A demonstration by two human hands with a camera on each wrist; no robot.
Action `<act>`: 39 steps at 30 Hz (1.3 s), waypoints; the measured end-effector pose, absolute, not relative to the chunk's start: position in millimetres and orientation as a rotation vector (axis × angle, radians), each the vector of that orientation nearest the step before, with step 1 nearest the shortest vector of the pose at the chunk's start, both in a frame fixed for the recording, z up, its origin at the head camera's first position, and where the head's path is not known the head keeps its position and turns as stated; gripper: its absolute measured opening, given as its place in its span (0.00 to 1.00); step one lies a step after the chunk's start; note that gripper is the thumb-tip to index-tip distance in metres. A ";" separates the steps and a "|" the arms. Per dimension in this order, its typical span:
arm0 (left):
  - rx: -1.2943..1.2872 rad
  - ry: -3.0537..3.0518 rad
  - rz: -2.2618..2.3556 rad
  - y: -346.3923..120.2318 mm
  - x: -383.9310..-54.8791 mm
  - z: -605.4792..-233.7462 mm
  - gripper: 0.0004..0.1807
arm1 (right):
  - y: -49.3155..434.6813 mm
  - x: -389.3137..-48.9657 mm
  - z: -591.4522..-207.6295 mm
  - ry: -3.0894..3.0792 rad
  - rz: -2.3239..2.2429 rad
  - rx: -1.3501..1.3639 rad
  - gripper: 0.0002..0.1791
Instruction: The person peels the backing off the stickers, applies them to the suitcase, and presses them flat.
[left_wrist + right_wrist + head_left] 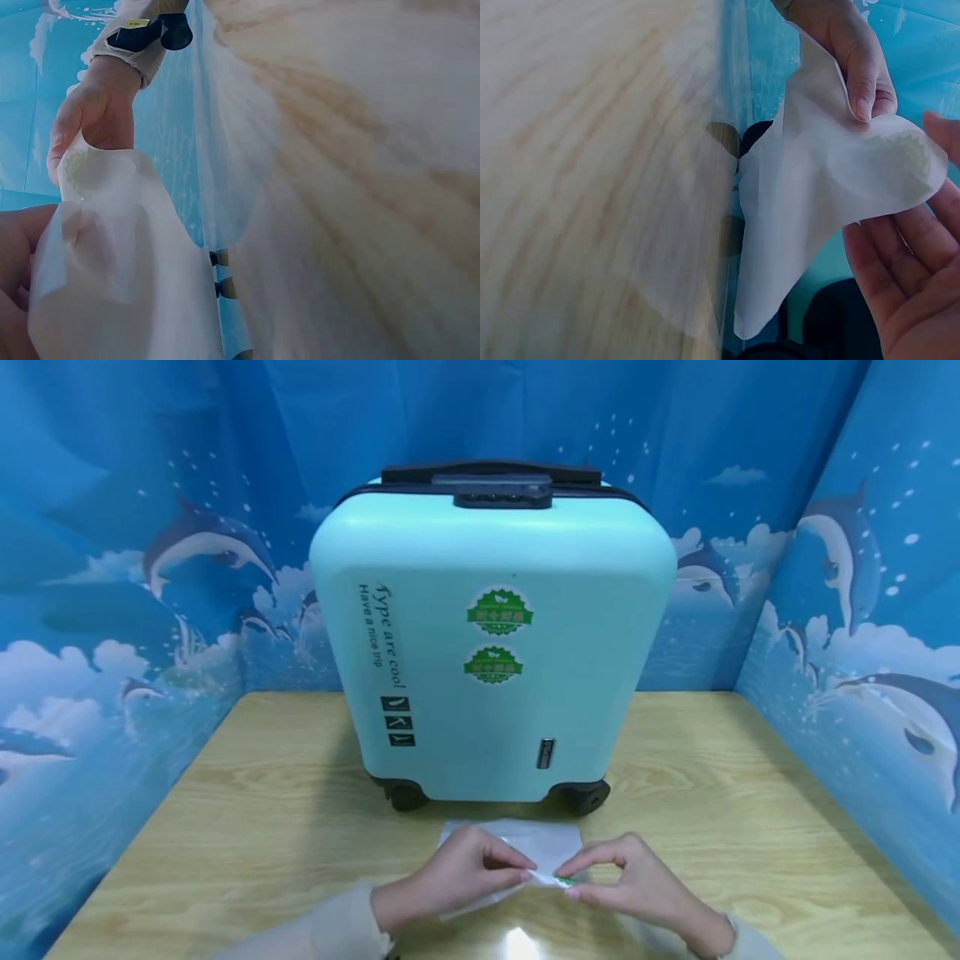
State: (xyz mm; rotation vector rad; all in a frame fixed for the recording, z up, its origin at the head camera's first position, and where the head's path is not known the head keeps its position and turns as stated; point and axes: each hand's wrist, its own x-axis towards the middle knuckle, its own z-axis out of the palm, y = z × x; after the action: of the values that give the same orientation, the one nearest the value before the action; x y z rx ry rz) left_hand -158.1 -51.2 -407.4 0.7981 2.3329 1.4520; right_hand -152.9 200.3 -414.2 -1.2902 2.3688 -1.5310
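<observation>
A thin white sticker sheet (551,837) is held just in front of the suitcase, low over the table. My left hand (468,872) pinches it between thumb and forefinger. At the sheet's folded edge, a bit of green sticker (563,880) shows by the fingertips of my right hand (637,878), whose thumb and forefinger pinch there. In the right wrist view, the sheet's pale back (810,165) faces the camera, with a jagged sticker outline showing through near the right fingers. The left wrist view has the sheet (112,247) hanging between both hands.
Upright on the wooden table (247,827) stands a mint-green suitcase (480,735) with black wheels and handle. Two round green stickers, an upper sticker (500,612) and a lower sticker (492,666), are on its front. Blue dolphin-print curtains (97,568) surround the table's back and sides.
</observation>
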 end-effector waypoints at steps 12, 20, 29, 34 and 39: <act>0.826 2.322 1.480 -50.8 -159.8 -403.8 0.05 | 198.7 -155.8 -411.0 2.410 -1.573 -1.319 0.12; 0.844 2.330 1.487 -50.2 -158.9 -402.0 0.05 | 198.2 -154.8 -406.8 2.502 -1.525 -1.279 0.10; 0.845 2.351 1.489 -49.5 -157.9 -399.1 0.04 | 194.4 -151.1 -405.4 2.538 -1.573 -1.196 0.07; 0.802 2.372 1.500 -48.0 -157.1 -397.5 0.04 | 190.0 -149.0 -408.1 2.488 -1.683 -1.135 0.08; 0.754 2.385 1.503 -47.4 -156.0 -396.4 0.04 | 184.8 -146.9 -409.5 2.509 -1.754 -1.161 0.08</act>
State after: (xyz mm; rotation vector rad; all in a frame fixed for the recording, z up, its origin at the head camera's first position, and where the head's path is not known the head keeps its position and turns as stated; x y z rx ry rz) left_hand -156.0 -47.4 -396.4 0.7543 2.3849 1.5028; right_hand -146.9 184.8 -409.5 -1.1613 2.5089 -1.7538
